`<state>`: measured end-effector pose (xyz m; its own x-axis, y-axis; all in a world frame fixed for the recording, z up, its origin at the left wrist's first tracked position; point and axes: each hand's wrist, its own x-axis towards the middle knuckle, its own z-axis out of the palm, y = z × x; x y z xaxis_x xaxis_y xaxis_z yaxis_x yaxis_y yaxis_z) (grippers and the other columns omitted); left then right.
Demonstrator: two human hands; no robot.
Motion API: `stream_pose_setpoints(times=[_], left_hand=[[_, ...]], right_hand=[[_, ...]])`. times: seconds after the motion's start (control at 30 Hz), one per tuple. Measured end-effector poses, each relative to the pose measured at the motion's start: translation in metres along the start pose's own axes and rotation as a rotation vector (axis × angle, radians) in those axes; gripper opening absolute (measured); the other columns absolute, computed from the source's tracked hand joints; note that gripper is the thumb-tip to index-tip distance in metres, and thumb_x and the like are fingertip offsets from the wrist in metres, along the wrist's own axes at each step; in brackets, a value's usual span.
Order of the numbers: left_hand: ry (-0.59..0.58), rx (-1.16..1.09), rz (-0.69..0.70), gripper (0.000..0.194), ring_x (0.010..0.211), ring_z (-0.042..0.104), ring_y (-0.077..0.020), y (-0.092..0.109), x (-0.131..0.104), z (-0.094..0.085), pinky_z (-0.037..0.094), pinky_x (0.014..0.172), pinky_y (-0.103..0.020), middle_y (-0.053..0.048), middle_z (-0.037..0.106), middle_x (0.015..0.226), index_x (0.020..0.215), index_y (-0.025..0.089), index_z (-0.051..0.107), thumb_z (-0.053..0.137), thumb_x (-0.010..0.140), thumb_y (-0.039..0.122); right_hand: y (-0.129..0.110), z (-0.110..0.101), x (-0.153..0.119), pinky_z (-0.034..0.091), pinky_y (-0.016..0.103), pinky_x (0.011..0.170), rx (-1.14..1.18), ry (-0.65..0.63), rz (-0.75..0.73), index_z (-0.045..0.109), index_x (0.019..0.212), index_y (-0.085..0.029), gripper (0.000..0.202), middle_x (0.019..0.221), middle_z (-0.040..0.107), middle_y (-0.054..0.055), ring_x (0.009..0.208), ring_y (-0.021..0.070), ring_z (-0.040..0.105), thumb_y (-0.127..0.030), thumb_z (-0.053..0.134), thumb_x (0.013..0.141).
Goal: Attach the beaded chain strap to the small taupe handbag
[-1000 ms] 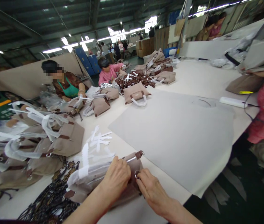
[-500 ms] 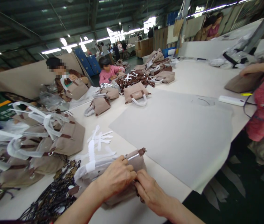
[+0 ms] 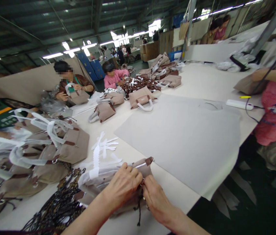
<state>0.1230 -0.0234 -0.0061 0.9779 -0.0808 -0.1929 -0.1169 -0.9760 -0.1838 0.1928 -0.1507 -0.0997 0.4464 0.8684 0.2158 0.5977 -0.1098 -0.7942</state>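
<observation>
A taupe handbag (image 3: 108,182) with brown trim and handles wrapped in white paper lies on the table right in front of me. My left hand (image 3: 122,186) grips its upper side near the zipper. My right hand (image 3: 153,199) pinches the bag's right side, where a thin dark cord (image 3: 139,212) hangs down. The two hands touch over the bag. A brown tab with a metal ring (image 3: 149,160) sticks out at the bag's far corner.
A heap of similar bags (image 3: 42,147) and dark straps (image 3: 54,209) lies to my left. White paper strips (image 3: 103,145) and a large grey sheet (image 3: 189,133) lie ahead. Other people work across the table and at the right, by a white power strip (image 3: 238,104).
My hands have shifted slightly right along the bag, and a dark cord now hangs below them. The person across the table has lifted a bag up.
</observation>
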Motion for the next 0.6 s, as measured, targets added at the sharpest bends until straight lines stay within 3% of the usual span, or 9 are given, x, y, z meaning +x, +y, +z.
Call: stream_pose_setpoints(times=[0.23,0.47,0.6], left_hand=[[-0.226,-0.067,-0.196,0.028,0.087,0.061,-0.0292,-0.002,0.008,-0.004,0.039,0.081,-0.045,-0.017,0.066,0.084,0.083,0.01,0.061,0.034,0.081,0.002],[-0.345,-0.205,-0.401,0.029,0.076,0.067,-0.0269,-0.031,0.017,-0.004,0.045,0.062,-0.032,-0.016,0.071,0.077,0.074,0.014,0.066,0.036,0.079,0.012],[-0.396,-0.31,-0.545,0.023,0.078,0.067,-0.024,-0.041,0.022,0.0,0.046,0.062,-0.03,-0.013,0.071,0.079,0.074,0.013,0.065,0.042,0.079,0.014]], right_hand=[[0.005,0.02,0.015,0.043,0.029,0.061,-0.214,0.132,0.039,0.048,0.075,-0.018,0.024,0.076,0.053,0.006,0.069,0.019,0.051,0.003,0.035,0.077],[-0.012,0.045,0.041,0.042,0.033,0.064,-0.417,0.204,0.07,0.052,0.08,-0.016,0.025,0.079,0.055,0.009,0.069,0.0215,0.05,0.005,0.04,0.074],[-0.025,0.056,0.052,0.041,0.036,0.06,-0.491,0.205,0.12,0.054,0.079,-0.014,0.024,0.075,0.056,0.012,0.065,0.0242,0.051,0.004,0.039,0.073]])
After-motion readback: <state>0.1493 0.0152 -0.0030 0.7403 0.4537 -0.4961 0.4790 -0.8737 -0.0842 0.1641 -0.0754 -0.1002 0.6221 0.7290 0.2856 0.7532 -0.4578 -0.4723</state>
